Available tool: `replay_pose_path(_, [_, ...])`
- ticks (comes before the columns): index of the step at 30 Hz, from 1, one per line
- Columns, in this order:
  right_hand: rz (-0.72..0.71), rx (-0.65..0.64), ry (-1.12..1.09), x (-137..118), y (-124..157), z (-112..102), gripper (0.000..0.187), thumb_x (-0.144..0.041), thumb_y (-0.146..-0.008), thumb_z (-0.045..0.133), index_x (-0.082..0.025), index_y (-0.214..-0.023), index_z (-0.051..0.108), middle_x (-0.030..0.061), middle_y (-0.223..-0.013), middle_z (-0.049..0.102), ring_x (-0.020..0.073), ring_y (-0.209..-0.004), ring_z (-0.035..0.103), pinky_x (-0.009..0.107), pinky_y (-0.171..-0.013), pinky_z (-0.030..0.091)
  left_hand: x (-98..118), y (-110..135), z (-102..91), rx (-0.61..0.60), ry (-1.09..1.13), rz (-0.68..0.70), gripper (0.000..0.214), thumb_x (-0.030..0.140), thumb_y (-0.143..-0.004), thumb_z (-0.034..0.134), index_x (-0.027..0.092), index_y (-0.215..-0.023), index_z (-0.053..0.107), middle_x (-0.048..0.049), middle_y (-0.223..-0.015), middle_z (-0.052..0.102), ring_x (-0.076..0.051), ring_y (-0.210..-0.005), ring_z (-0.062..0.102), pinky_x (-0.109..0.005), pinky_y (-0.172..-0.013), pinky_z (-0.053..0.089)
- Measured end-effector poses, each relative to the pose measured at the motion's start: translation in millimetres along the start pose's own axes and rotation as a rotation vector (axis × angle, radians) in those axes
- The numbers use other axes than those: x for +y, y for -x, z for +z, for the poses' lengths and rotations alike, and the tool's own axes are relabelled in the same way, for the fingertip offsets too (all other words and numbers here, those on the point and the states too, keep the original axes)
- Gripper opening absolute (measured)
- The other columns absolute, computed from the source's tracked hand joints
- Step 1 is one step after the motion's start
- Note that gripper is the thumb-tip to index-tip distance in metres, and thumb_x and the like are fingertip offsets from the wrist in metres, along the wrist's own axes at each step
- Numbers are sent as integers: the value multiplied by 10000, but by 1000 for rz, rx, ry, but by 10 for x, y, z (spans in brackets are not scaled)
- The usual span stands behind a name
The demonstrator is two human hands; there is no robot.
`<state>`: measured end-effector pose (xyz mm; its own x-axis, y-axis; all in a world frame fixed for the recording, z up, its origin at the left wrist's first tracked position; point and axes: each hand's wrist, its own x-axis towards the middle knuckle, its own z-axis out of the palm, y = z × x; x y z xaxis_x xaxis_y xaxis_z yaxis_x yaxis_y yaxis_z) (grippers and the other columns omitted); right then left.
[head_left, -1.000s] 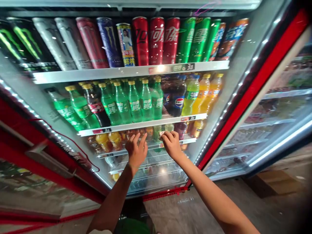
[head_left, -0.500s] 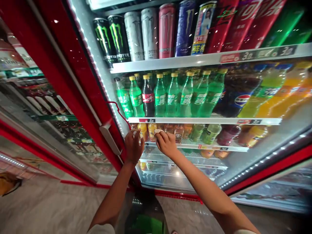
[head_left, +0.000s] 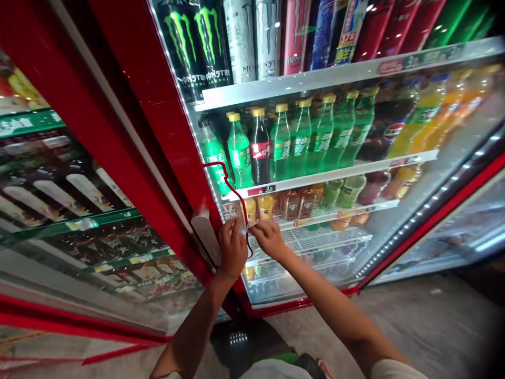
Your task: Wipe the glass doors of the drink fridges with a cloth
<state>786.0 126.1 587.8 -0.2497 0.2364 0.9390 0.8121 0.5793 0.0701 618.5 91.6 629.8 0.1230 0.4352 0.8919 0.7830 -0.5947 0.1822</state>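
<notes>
Left hand (head_left: 233,248) and right hand (head_left: 269,239) are shown close together, a small white scrap (head_left: 251,225) apparently held between them, just below the price-strip edge of a drinks-cooler shelf (head_left: 335,173), above a grey floor (head_left: 414,326).

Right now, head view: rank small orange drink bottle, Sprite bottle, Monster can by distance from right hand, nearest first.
From the right hand:
1. Small orange drink bottle, shelf just above it.
2. Sprite bottle, next shelf up.
3. Monster can, top shelf, up left.

MONSTER on black cans (head_left: 196,52), Pepsi logo on a cola bottle (head_left: 394,131), 3.0 on a shelf price tag (head_left: 262,189)
</notes>
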Motion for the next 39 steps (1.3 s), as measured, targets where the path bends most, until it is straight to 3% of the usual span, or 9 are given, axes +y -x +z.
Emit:
replay_pose_path(4, [-78,-165,-12,93,193,-6,279,-175,-985,641,-356,-1185,713,4,-1066,729,163,-894,582,305,-785,449,-15,-19,-3,-7,39,58,587,93,-998,423,203,-1575,402,-179,-1371,551,-248,-1301,549,-428,-1093,474])
replay_pose_path(10, [95,111,191,502,-151,-105,353,-220,-985,620,-313,-1323,660,76,-1157,692,232,-1083,549,382,-940,441,181,-108,129,0,-1,71,618,69,-979,457,217,-1577,413,-179,-1381,554,-251,-1256,559,-426,-1075,466])
replay_pose_path(14, [-124,-67,105,665,315,-254,254,-243,-991,626,-350,-1209,703,14,-1065,722,191,-954,556,335,-837,428,421,-79,399,24,-51,90,600,58,-969,464,197,-1553,458,-186,-1370,571,-257,-1286,556,-422,-1102,444])
replay_pose_path(17, [-226,-172,49,1065,540,-517,231,-242,-1002,622,-358,-1181,711,-9,-1041,731,174,-921,553,324,-808,409,679,-41,666,27,-73,60,572,67,-969,472,197,-1525,504,-186,-1378,578,-262,-1323,542,-434,-1140,414])
replay_pose_path(23, [24,33,96,2169,230,-1091,331,-181,-982,609,-295,-1286,672,73,-1189,693,232,-1089,557,378,-932,397,1438,-84,1261,31,-148,-6,571,69,-969,447,175,-1529,490,-198,-1382,564,-267,-1337,535,-463,-1146,429])
replay_pose_path(29, [-326,-366,-106,2640,894,-1596,262,-163,-987,612,-326,-1170,704,0,-1117,740,161,-886,564,305,-767,408,2042,-127,1709,4,-162,-54,553,92,-970,412,169,-1506,520,-202,-1387,553,-286,-1328,527,-493,-1157,432])
replay_pose_path(31, [-326,-416,-68,2871,928,-1712,267,-182,-994,606,-331,-1194,700,0,-1153,745,163,-930,575,311,-792,413,2171,-144,1799,-15,-163,-49,559,88,-966,405,169,-1506,521,-198,-1399,544,-289,-1333,516,-494,-1162,430])
replay_pose_path(36, [22,-103,109,3392,640,-1787,291,-217,-1019,557,-297,-1269,683,65,-1186,714,228,-1096,562,391,-927,403,2451,-231,2013,-44,-172,-21,579,72,-953,406,172,-1510,525,-192,-1414,544,-292,-1333,497,-499,-1160,434])
replay_pose_path(39, [-32,-139,24,3424,870,-1873,275,-212,-1045,499,-286,-1224,694,58,-1138,712,213,-1023,561,379,-875,398,2565,-260,2129,-57,-179,11,585,67,-948,401,183,-1506,534,-186,-1414,554,-290,-1329,500,-501,-1159,435])
